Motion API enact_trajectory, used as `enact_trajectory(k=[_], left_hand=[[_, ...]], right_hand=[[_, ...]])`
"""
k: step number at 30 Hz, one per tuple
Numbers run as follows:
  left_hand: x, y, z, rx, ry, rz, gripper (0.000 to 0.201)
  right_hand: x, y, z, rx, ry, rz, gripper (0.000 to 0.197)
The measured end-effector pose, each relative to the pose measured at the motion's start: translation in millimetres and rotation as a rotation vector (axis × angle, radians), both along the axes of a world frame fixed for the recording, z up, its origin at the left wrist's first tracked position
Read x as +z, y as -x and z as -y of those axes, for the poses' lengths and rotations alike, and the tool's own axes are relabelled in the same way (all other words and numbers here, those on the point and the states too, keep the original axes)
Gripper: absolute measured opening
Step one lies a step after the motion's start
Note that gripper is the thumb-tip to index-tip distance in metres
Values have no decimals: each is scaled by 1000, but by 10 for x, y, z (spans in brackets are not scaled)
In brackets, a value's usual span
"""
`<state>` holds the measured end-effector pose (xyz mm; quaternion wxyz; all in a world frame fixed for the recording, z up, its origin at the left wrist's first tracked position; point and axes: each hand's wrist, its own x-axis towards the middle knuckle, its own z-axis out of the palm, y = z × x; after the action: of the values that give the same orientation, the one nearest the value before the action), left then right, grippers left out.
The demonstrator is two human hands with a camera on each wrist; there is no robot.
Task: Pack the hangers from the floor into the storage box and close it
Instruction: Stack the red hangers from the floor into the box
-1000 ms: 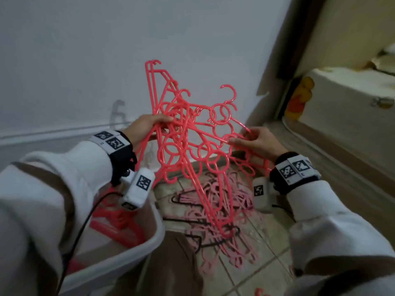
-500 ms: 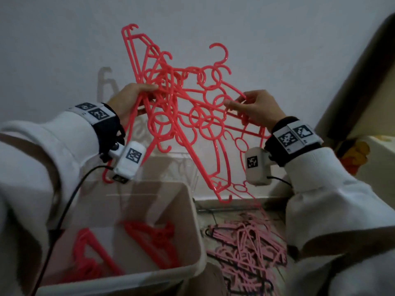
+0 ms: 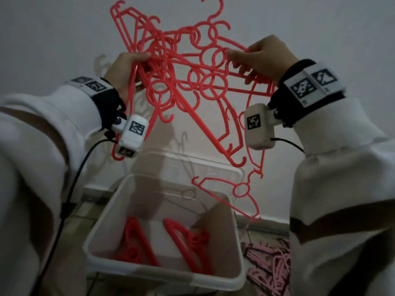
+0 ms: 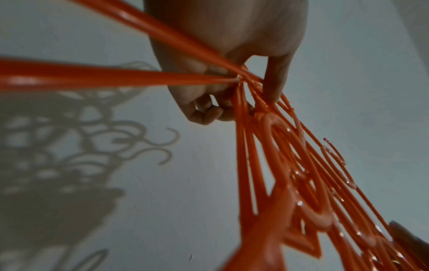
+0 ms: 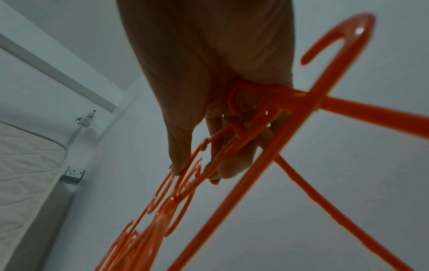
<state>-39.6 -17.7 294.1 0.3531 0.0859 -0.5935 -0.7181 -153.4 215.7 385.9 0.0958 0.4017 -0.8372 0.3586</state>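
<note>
Overhead, both hands grip one tangle of red hangers (image 3: 183, 82).
Left hand (image 3: 126, 71) and right hand (image 3: 265, 56) clutch it above the storage box (image 3: 162, 272); pink hangers (image 3: 269, 263) litter the floor.

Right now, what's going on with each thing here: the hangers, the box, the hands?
Red hanger bundle: tangled, held in the air above the box.
Left hand: grips the bundle's left side.
Right hand: grips its right side.
Storage box: open, a few red hangers inside.
Pink hangers: piled on the floor.
</note>
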Motion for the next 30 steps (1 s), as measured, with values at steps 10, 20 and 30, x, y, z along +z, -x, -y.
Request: enact_trajectory(k=[10,20,30], left_hand=[[-968,51,24,80,1,258,21],[-2118,292,-87,47,-96,457,17],[-2968,503,-366,-46,-116,629,13]], right_hand=[[-1186,330,85,92,-128,308,36],[-2536,745,-64,194,-293,608,21],[-3558,971,-275,127,-467,689,16]])
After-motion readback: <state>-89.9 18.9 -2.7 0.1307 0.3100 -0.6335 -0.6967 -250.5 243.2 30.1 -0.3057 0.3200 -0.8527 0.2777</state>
